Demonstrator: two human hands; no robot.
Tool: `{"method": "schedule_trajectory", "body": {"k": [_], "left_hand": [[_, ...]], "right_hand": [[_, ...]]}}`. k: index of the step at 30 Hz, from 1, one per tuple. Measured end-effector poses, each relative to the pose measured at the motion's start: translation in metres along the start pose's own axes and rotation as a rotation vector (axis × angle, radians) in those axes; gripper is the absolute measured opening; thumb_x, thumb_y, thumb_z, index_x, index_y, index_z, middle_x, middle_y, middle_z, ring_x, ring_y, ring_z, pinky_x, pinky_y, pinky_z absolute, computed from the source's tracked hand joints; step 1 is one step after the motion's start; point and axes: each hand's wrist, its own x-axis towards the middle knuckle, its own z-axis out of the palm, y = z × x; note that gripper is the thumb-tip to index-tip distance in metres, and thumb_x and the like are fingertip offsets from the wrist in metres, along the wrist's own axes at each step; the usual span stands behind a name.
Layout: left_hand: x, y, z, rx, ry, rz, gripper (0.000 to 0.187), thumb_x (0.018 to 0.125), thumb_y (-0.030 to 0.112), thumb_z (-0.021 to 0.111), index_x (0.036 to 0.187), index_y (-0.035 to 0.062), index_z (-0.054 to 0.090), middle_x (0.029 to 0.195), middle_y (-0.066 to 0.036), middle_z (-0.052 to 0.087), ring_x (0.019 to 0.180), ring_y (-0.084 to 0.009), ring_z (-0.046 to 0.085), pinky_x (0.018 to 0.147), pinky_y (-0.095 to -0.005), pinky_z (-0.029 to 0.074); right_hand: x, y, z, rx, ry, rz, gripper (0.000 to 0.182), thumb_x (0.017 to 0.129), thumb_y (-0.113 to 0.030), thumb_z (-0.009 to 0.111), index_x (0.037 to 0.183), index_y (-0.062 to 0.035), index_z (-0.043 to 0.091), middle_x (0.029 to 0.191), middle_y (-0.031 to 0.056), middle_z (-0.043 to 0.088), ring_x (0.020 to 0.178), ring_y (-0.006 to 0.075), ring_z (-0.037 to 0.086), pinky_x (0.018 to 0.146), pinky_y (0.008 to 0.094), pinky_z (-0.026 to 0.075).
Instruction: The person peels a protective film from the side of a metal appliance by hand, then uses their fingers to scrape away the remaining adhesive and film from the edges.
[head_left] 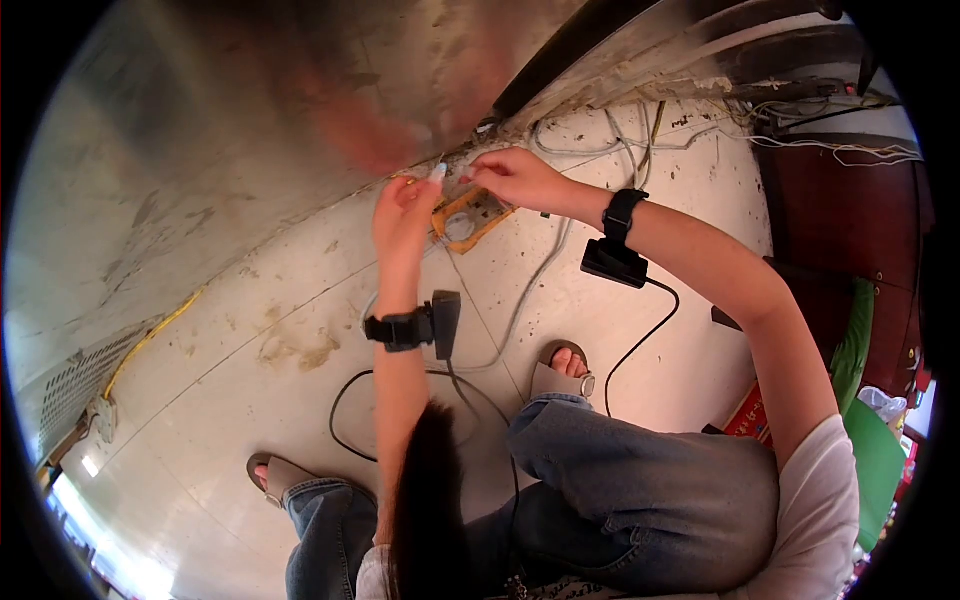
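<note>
My left hand is closed on a small whitish, translucent object that sticks up from its fingertips. To its right, my right hand has its thumb and fingers pinched together near that object; what they hold, if anything, is too small to make out. Just below both hands, a yellow-orange frame-like box with a round grey part lies on the floor against the base of the metal panel. A black strap with a black device sits on each wrist.
A metal panel rises in front of me. Grey cables run over the tiled floor. A yellow cable lies at the left. Dark red furniture and a green seat stand at the right.
</note>
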Motion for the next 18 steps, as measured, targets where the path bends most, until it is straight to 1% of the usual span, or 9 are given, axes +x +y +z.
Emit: {"method": "schedule_trajectory", "body": {"k": [1,2,5,7,8,11,14,18], "left_hand": [[0.008,0.001,0.000,0.109,-0.059,0.008,0.034,0.085,0.022,0.058,0.108,-0.0019,0.053,0.098,-0.007,0.061,0.094,-0.0162,0.057,0.083,-0.0267,0.043],[0.014,0.001,0.001,0.064,-0.083,-0.016,0.033,0.085,0.023,0.059,0.106,-0.0025,0.055,0.096,-0.007,0.061,0.092,-0.0160,0.057,0.082,-0.0264,0.044],[0.024,0.002,0.003,-0.076,-0.133,-0.094,0.032,0.084,0.023,0.060,0.101,-0.0038,0.057,0.094,-0.008,0.062,0.088,-0.0151,0.058,0.079,-0.0256,0.045],[0.026,0.004,0.004,-0.181,-0.147,-0.154,0.031,0.084,0.022,0.061,0.099,-0.0040,0.058,0.094,-0.008,0.062,0.087,-0.0142,0.058,0.077,-0.0252,0.046],[0.028,0.003,0.006,-0.184,-0.134,-0.142,0.029,0.084,0.021,0.060,0.099,-0.0038,0.059,0.093,-0.008,0.062,0.085,-0.0139,0.058,0.075,-0.0247,0.047],[0.031,-0.006,0.008,-0.189,-0.109,-0.126,0.025,0.085,0.018,0.059,0.098,-0.0035,0.060,0.090,-0.008,0.063,0.080,-0.0129,0.059,0.071,-0.0234,0.048],[0.034,-0.012,0.005,-0.158,-0.114,-0.125,0.022,0.085,0.015,0.058,0.095,-0.0038,0.060,0.086,-0.007,0.063,0.074,-0.0119,0.058,0.066,-0.0224,0.048],[0.034,-0.014,0.003,-0.040,-0.117,-0.063,0.017,0.085,0.013,0.057,0.086,-0.0036,0.061,0.078,-0.006,0.062,0.065,-0.0101,0.056,0.059,-0.0213,0.046]], "right_hand": [[0.000,0.001,0.000,-0.010,0.008,-0.002,0.025,0.087,-0.023,0.051,0.090,-0.0012,0.062,0.057,0.0006,0.050,0.051,0.0078,0.046,0.048,0.0248,0.037],[-0.001,0.002,0.000,-0.019,0.014,-0.004,0.024,0.086,-0.023,0.051,0.090,-0.0013,0.061,0.058,0.0009,0.050,0.051,0.0078,0.046,0.048,0.0249,0.038],[0.001,0.002,0.001,-0.079,0.011,-0.039,0.021,0.088,-0.021,0.049,0.086,-0.0027,0.060,0.056,-0.0029,0.044,0.051,0.0052,0.041,0.046,0.0222,0.034],[-0.002,-0.001,0.002,-0.062,-0.004,-0.006,0.022,0.088,-0.022,0.050,0.083,-0.0024,0.059,0.057,-0.0027,0.044,0.051,0.0054,0.041,0.046,0.0223,0.034],[-0.003,-0.003,0.000,-0.056,-0.009,0.009,0.023,0.088,-0.023,0.051,0.082,-0.0022,0.058,0.057,-0.0026,0.045,0.051,0.0055,0.041,0.047,0.0223,0.035],[-0.003,0.002,-0.002,-0.058,-0.003,-0.012,0.025,0.086,-0.025,0.053,0.086,-0.0010,0.060,0.059,0.0019,0.052,0.051,0.0084,0.048,0.048,0.0249,0.039],[-0.006,0.001,-0.001,-0.054,0.003,-0.012,0.024,0.089,-0.024,0.051,0.083,-0.0023,0.057,0.057,-0.0027,0.044,0.050,0.0052,0.041,0.046,0.0224,0.034],[-0.003,0.005,-0.001,-0.027,0.059,0.000,0.023,0.089,-0.024,0.051,0.089,-0.0017,0.058,0.057,-0.0026,0.045,0.049,0.0048,0.041,0.045,0.0221,0.034]]}}
